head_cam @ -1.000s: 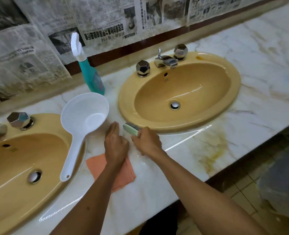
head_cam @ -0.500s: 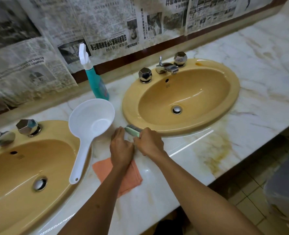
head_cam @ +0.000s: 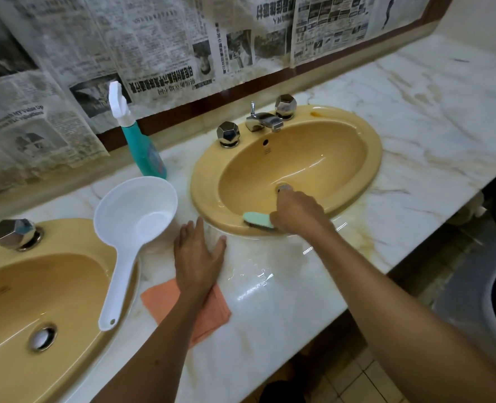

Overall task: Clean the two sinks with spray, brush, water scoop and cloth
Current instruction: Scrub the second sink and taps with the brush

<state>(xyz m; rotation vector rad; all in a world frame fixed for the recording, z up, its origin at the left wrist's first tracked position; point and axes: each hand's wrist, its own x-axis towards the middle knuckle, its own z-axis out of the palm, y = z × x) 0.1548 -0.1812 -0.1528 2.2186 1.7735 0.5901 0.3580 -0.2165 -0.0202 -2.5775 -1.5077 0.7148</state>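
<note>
right hand is gripping the mint green scrub brush down on the front rim of the yellow oval ceramic sink, left hand lies flat, fingers spread, on the white marble counter, just beside the white plastic water scoop, wrist over the orange cloth

**Surroundings: Non-Task Items in View**

A marble counter, white with brown veining, is spanning the view, and a yellow-brown stain is showing on it near the front right. Sheets of newspaper are covering the wall behind it, some hanging with curled lower edges. A dark brown strip is running along the wall just below the paper. Chrome fittings are standing at the rear of the right basin: a spout between two faceted knobs, the left knob and the right knob. A further faceted knob is standing at the far left. Tiled floor is showing below the counter edge.
</note>
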